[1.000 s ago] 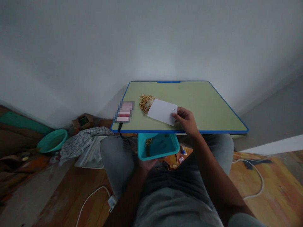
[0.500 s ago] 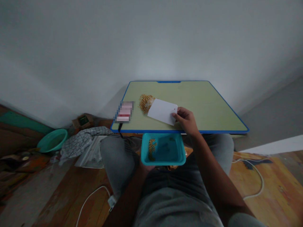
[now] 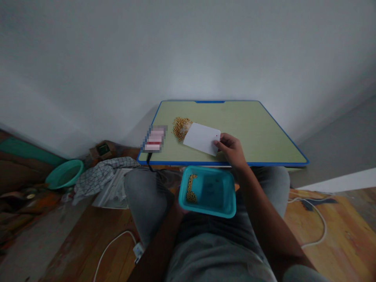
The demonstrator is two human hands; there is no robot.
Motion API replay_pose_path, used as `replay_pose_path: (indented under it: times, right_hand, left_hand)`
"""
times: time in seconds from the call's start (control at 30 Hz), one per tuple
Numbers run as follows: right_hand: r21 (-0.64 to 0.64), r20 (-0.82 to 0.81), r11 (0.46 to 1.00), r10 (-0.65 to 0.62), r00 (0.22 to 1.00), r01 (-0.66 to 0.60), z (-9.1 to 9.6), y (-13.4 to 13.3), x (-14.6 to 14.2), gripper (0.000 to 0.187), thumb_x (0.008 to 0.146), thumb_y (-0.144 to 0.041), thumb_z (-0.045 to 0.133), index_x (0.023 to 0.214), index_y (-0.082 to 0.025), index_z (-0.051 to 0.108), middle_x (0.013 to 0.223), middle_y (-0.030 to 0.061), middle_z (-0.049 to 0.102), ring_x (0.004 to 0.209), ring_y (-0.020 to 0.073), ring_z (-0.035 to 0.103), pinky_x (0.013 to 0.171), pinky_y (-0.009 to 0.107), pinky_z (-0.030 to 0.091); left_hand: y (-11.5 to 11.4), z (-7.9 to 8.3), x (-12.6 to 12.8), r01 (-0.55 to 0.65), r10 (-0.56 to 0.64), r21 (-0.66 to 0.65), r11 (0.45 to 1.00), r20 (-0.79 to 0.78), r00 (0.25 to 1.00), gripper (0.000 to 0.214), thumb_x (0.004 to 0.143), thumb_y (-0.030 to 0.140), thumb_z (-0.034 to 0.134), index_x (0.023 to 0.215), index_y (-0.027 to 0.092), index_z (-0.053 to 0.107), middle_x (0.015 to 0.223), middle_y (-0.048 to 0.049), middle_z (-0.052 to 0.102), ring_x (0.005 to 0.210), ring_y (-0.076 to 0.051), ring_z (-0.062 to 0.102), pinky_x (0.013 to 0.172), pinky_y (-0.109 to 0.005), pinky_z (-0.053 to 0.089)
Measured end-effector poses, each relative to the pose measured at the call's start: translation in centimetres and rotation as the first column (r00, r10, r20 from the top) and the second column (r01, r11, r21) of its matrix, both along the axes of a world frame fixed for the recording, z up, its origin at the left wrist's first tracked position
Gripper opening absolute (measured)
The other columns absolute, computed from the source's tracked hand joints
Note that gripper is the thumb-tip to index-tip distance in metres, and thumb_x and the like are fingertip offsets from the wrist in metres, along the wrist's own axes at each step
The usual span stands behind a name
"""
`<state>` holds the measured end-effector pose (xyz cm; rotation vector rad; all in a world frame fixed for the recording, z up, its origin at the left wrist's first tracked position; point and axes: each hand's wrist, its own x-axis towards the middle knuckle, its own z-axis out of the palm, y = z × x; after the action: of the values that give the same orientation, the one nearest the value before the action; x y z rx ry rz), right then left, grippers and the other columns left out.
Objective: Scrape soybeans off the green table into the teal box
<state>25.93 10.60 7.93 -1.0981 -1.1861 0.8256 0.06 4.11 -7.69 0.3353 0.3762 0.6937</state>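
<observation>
My right hand (image 3: 232, 148) pinches the right end of a white card (image 3: 202, 138) with a small hole near its corner. The card's left edge meets a heap of tan beans (image 3: 179, 127) on the pale green tabletop (image 3: 246, 129); part of the heap looks whitish. Below the table's front edge, my left hand (image 3: 179, 204) grips a teal plastic tub (image 3: 213, 213) from its left side, over my lap. Most of that hand's fingers are hidden under the tub. More beans (image 3: 190, 192) lie along the tub's left inner side.
A blurred-out pink and white item (image 3: 154, 139) with a black strap sits at the table's left edge. On the floor at left are a green basin (image 3: 66, 175), a checkered cloth (image 3: 100, 176) and a small box (image 3: 102, 149). White cables (image 3: 321, 223) run across the wooden floor.
The teal tub in my left hand has shifted right and toward me, turning slightly. Beans inside it have settled closer to its left wall. My right hand and the card have stayed put.
</observation>
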Motion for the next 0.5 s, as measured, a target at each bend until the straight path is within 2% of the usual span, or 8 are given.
replay_pose_path:
  times: [0.1, 0.23, 0.3, 0.4, 0.5]
  right_hand:
    - [0.000, -0.004, 1.000, -0.001, 1.000, 0.001, 0.0, 0.0, 0.0, 0.039, 0.077, -0.056, 0.086, 0.078, -0.024, 0.064, 0.071, -0.0006, 0.062, 0.066, 0.0161, 0.055, 0.059, 0.028, 0.048]
    - [0.003, 0.013, 1.000, 0.009, 1.000, -0.009, 0.0, 0.0, 0.1, 0.039, 0.078, -0.056, 0.085, 0.080, -0.023, 0.065, 0.073, -0.0005, 0.063, 0.066, 0.0158, 0.056, 0.059, 0.028, 0.048]
    - [0.005, 0.021, 1.000, 0.011, 1.000, -0.011, -0.1, 0.0, 0.2, 0.038, 0.079, -0.056, 0.085, 0.081, -0.023, 0.065, 0.073, -0.0003, 0.063, 0.066, 0.0158, 0.057, 0.059, 0.029, 0.048]
    - [0.012, 0.016, 1.000, -0.004, 1.000, 0.004, -0.2, 0.1, 0.2, 0.039, 0.080, -0.056, 0.085, 0.078, -0.024, 0.062, 0.072, -0.0008, 0.061, 0.066, 0.0157, 0.056, 0.059, 0.029, 0.050]
    - [0.015, -0.012, 1.000, -0.012, 1.000, 0.013, -0.3, 0.1, 0.2, 0.040, 0.079, -0.057, 0.086, 0.078, -0.024, 0.062, 0.072, -0.0007, 0.062, 0.065, 0.0160, 0.057, 0.058, 0.030, 0.052]
  left_hand:
    - [0.0, 0.3, 0.4, -0.044, 0.041, -0.030, 0.999, -0.072, 0.997, 0.049, 0.109, 0.046, 0.043, 0.120, 0.023, 0.085, 0.124, -0.0086, 0.087, 0.150, -0.038, 0.060, 0.139, -0.065, 0.012]
    - [-0.1, 2.0, 1.2, -0.116, 0.115, -0.010, 0.993, -0.050, 0.992, 0.057, 0.106, 0.057, 0.041, 0.129, 0.026, 0.083, 0.142, -0.0082, 0.080, 0.161, -0.036, 0.046, 0.140, -0.061, 0.014]
    - [-0.1, 2.7, 1.4, -0.122, 0.122, -0.007, 0.993, -0.039, 0.992, 0.059, 0.108, 0.056, 0.037, 0.130, 0.026, 0.083, 0.148, -0.0082, 0.076, 0.163, -0.035, 0.043, 0.141, -0.061, 0.013]
    - [0.1, 3.0, 1.2, -0.114, 0.113, -0.019, 0.993, -0.045, 0.993, 0.060, 0.109, 0.055, 0.035, 0.128, 0.025, 0.083, 0.148, -0.0101, 0.076, 0.165, -0.040, 0.039, 0.137, -0.071, 0.011]
    - [0.3, 2.6, 0.6, -0.127, 0.125, -0.030, 0.992, -0.042, 0.991, 0.069, 0.105, 0.070, 0.035, 0.135, 0.025, 0.078, 0.155, -0.0130, 0.071, 0.164, -0.047, 0.037, 0.131, -0.082, 0.013]
